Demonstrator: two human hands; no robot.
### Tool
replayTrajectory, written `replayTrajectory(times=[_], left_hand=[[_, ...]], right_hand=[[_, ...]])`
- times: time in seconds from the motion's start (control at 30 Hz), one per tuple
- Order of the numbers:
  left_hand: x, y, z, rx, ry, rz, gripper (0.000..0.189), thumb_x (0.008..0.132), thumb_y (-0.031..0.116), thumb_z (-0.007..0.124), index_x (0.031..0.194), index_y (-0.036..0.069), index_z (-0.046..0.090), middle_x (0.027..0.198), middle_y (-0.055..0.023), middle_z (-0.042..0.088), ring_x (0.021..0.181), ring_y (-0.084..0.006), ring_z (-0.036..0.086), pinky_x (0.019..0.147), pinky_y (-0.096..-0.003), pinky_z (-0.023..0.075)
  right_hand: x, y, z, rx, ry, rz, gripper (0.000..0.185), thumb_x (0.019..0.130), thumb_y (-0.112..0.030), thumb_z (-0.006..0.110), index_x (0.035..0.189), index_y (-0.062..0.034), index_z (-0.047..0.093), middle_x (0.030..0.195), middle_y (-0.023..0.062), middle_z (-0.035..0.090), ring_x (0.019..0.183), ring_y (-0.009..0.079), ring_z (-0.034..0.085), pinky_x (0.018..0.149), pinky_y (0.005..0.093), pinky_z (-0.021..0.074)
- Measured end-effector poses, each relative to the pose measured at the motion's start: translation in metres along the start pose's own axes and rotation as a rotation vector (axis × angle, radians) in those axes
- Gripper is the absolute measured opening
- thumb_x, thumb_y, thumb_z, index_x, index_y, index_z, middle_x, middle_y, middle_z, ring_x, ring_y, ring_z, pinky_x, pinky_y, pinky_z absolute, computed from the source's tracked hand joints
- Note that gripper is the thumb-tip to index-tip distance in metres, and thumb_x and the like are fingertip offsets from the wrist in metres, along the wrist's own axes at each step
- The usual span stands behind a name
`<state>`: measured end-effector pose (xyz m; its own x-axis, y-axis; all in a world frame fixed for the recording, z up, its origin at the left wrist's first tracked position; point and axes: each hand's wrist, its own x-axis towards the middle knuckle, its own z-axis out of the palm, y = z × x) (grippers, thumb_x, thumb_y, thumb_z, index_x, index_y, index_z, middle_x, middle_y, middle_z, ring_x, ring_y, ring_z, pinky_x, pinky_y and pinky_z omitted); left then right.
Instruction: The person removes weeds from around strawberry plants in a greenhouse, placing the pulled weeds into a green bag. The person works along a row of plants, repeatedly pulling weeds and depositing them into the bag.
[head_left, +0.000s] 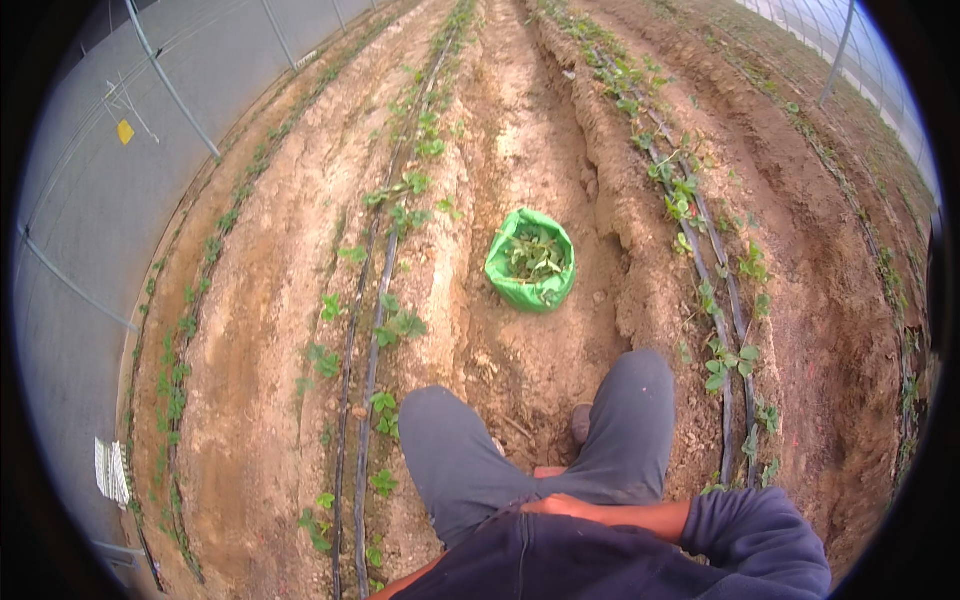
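My right hand (556, 505) rests against the front of my dark jacket (592, 559), near the waist. Its fingers are tucked out of sight, so whether it grips anything cannot be told. My left hand is out of view; only a bit of that forearm (409, 581) shows at the bottom. In the furrow ahead of my knees stands a green bag (531, 301) with its mouth open. Cut leaves and stems (534, 256) lie inside it.
Beds with strawberry-like plants (401, 326) and black drip lines (385, 281) run along both sides. More plants (731, 364) grow on the right bed. A reddish seat edge (550, 472) shows between my legs. Greenhouse hoops (169, 82) rise at left, with a yellow card (125, 132) hanging there.
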<state>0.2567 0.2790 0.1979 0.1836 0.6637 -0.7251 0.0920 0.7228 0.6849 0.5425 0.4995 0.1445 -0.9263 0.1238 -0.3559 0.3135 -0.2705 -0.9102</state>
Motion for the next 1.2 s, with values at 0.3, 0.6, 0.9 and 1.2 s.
replayTrajectory(times=[0.3, 0.6, 0.9, 1.2], left_hand=[[0.008, 0.018, -0.01, -0.012, 0.057, -0.078, 0.057, 0.101, 0.025, 0.066, 0.154, 0.01, 0.053, 0.135, -0.0182, 0.058, 0.127, -0.032, 0.059, 0.109, -0.0434, 0.0456], [0.003, 0.013, -0.015, -0.011, 0.101, -0.113, 0.055, 0.1, 0.023, 0.067, 0.152, 0.011, 0.055, 0.127, -0.0181, 0.061, 0.121, -0.0328, 0.063, 0.104, -0.044, 0.0485], [0.057, 0.024, -0.043, 0.193, 0.451, 0.165, 0.031, 0.099, 0.028, 0.071, 0.114, 0.001, 0.067, 0.11, -0.0143, 0.077, 0.104, -0.0362, 0.074, 0.088, -0.0447, 0.0551], [0.064, 0.103, 0.019, 0.838, 0.544, 0.686, 0.049, 0.094, 0.03, 0.075, 0.138, 0.01, 0.064, 0.12, -0.0205, 0.07, 0.11, -0.0327, 0.07, 0.093, -0.0442, 0.054]], right_hand=[[0.028, 0.048, -0.021, -0.533, -0.118, -0.146, 0.035, 0.103, -0.025, 0.054, 0.129, -0.0042, 0.065, 0.127, 0.0225, 0.07, 0.123, 0.0362, 0.065, 0.107, 0.0432, 0.0481], [-0.1, -0.019, -0.073, -0.027, 0.002, 0.199, 0.062, 0.109, -0.052, 0.059, 0.14, 0.0011, 0.064, 0.137, 0.0148, 0.068, 0.128, 0.0237, 0.06, 0.116, 0.0382, 0.0409], [-0.072, -0.028, -0.068, -0.392, 0.528, 0.192, 0.057, 0.098, -0.057, 0.071, 0.117, -0.003, 0.07, 0.103, 0.016, 0.076, 0.1, 0.0333, 0.075, 0.083, 0.0473, 0.0572], [-0.134, -0.027, -0.054, -0.338, 1.133, -0.226, 0.034, 0.102, -0.031, 0.071, 0.124, -0.0063, 0.071, 0.115, 0.0133, 0.075, 0.103, 0.031, 0.074, 0.09, 0.0421, 0.0585]])
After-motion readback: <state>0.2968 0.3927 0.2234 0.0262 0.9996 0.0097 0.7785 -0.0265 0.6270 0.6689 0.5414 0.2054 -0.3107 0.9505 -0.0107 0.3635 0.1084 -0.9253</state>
